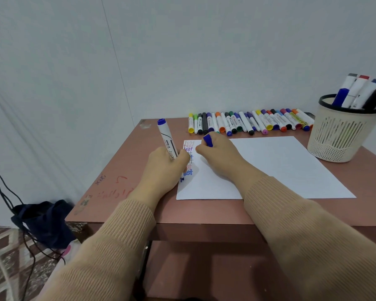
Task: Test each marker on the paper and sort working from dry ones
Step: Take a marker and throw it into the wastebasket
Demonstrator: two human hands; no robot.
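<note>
One blue whiteboard marker [166, 135] sits in your left hand [163, 164], grip clamped round its barrel, tip down on the paper [280, 166] near the tabletop's [122, 192] front edge, under a column of "test" words. Your right hand [217, 153] pinches the blue cap [208, 140]. You look mid-test. Next, judge the ink, recap squarely, then sort: the marker row [248, 123] along the far edge, or the basket [339, 135] at the far right corner.

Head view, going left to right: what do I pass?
Bag → left hand gripping a marker → right hand holding a blue cap → basket.
</note>
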